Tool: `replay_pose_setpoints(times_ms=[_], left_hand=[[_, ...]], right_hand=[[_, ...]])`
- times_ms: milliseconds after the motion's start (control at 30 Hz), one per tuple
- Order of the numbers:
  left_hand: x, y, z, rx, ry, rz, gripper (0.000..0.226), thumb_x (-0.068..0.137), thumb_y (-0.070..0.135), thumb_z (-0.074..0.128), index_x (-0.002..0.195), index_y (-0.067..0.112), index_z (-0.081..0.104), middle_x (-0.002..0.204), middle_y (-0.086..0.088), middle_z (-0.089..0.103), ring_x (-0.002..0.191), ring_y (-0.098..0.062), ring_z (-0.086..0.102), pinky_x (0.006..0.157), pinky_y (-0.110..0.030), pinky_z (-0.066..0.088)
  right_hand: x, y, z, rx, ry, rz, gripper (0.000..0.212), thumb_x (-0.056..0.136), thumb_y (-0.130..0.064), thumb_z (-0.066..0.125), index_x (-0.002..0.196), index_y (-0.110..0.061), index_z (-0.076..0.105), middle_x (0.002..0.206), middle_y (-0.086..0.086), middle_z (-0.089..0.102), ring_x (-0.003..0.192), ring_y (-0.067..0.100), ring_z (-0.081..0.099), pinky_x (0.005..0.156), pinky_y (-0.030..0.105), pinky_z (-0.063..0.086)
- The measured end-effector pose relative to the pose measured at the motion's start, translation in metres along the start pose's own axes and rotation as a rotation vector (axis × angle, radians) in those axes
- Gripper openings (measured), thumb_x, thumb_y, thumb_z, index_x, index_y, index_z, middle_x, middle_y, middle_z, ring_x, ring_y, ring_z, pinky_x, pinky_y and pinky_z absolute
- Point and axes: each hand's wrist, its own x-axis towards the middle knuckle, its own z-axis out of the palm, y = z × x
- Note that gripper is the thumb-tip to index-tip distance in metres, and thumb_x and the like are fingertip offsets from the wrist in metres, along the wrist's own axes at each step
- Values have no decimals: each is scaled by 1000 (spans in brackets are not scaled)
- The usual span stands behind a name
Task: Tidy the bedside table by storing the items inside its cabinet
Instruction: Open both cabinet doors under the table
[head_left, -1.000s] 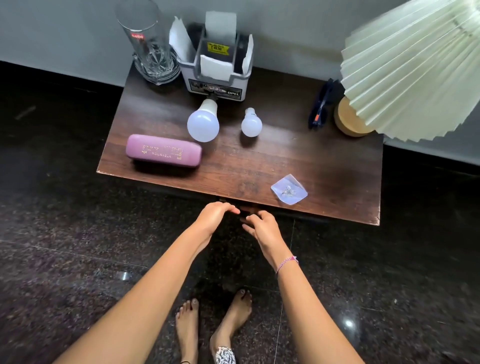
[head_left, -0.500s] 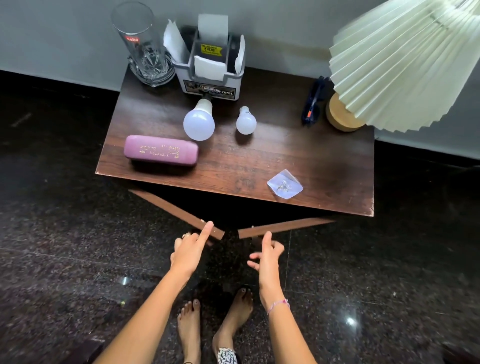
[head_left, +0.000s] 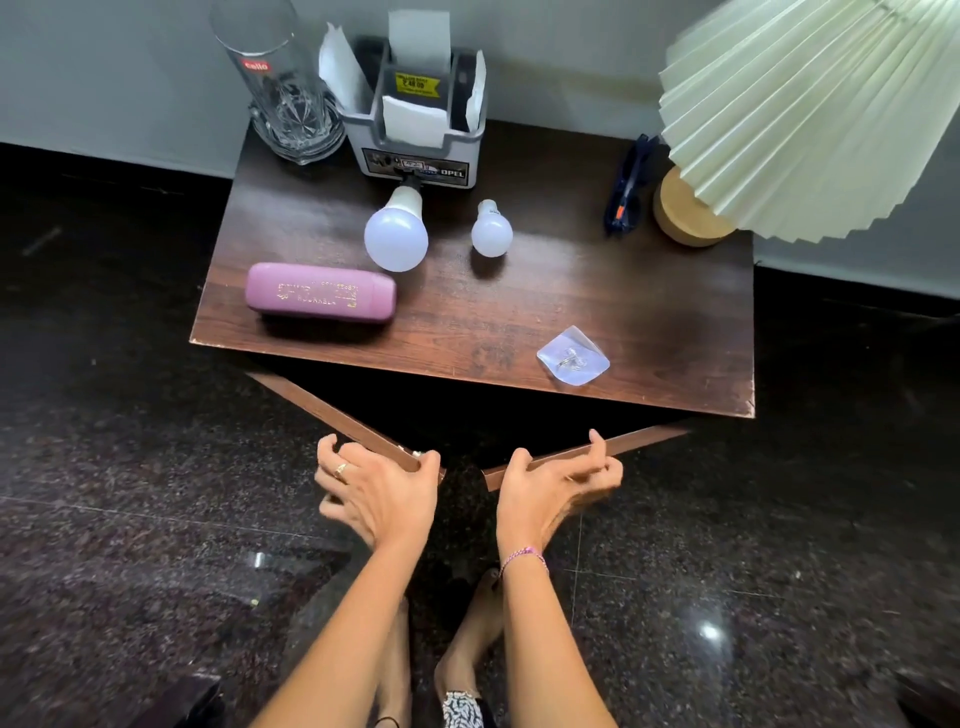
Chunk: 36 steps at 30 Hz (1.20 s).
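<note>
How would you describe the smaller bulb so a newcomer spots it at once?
On the dark wooden bedside table, look in front of the grey organiser box at the back. Two white bulbs lie there; the smaller bulb is the one nearer the lamp, apart from the large bulb.

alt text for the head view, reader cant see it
A person's left hand grips the left cabinet door and the right hand the right cabinet door, both partly open below a bedside table. On top are a purple case, two bulbs, a glass and a lamp.
</note>
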Motion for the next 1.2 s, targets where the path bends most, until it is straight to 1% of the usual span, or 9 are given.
replay_pose_setpoints(times_ms=[133, 300, 367, 433, 500, 667, 867, 1067, 1200], left_hand=[[-2, 15, 1, 42, 54, 0, 83, 60, 36, 74, 125, 2, 35, 144, -13, 26, 127, -32, 30, 96, -53, 32], [7, 3, 6, 491, 101, 650, 38, 69, 26, 65, 104, 20, 54, 109, -1, 54, 97, -21, 47, 82, -39, 36], [16, 5, 7, 617, -2, 891, 16, 80, 22, 53, 95, 20, 59, 106, -1, 55, 100, -22, 51, 90, -42, 29], [25, 13, 7, 676, -243, 1022, 22, 87, 17, 41, 97, 17, 61, 106, -3, 61, 102, -24, 54, 98, -42, 30], [33, 25, 3, 677, -425, 985, 27, 91, 18, 38, 100, 14, 62, 106, -6, 66, 101, -27, 60, 91, -39, 39], [37, 33, 5, 937, -639, 949, 45, 89, 47, 40, 107, 14, 66, 113, -7, 65, 106, -27, 60, 85, -37, 42], [39, 25, 6, 1090, -698, 1003, 33, 86, 28, 54, 114, 14, 63, 123, -7, 62, 114, -27, 58, 90, -37, 45], [36, -24, 1, 1263, -756, 1123, 35, 91, 20, 51, 123, 10, 57, 129, -9, 58, 120, -28, 54, 97, -38, 41], [37, -74, -7, 1307, -717, 1175, 37, 98, 12, 32, 129, 6, 52, 135, -11, 53, 127, -28, 46, 107, -37, 29]], right_hand=[[2, -5, 5, -339, -13, -216, 49, 68, -3, 60, 114, -9, 46, 135, 18, 37, 134, 38, 29, 114, 55, 20], [13, 1, 2, -673, -206, -495, 4, 82, -13, 52, 82, -13, 55, 89, 6, 56, 94, 28, 55, 115, 50, 21], [23, -4, 1, -805, -414, -622, 19, 88, -14, 42, 83, -13, 60, 85, 5, 62, 91, 26, 59, 113, 45, 24], [33, -13, -2, -878, -619, -715, 25, 89, -17, 41, 91, -11, 65, 94, 7, 66, 96, 28, 60, 99, 40, 35], [41, -25, -3, -919, -797, -652, 35, 93, -28, 38, 100, -11, 67, 105, 9, 67, 102, 30, 59, 90, 39, 38], [38, -44, 11, -1266, -1161, -493, 44, 90, -48, 45, 118, -18, 59, 126, 6, 56, 121, 33, 47, 108, 60, 21], [25, -49, 10, -1312, -1211, -421, 35, 90, -19, 45, 122, -16, 56, 134, 10, 51, 126, 36, 43, 110, 63, 12], [10, -12, -17, -1528, -1215, -482, 55, 93, -40, 43, 142, -17, 37, 152, 12, 30, 141, 35, 22, 117, 50, 8], [0, 29, -37, -1668, -1233, -515, 64, 95, -46, 35, 148, -13, 21, 158, 13, 12, 146, 31, 7, 118, 47, 2]])
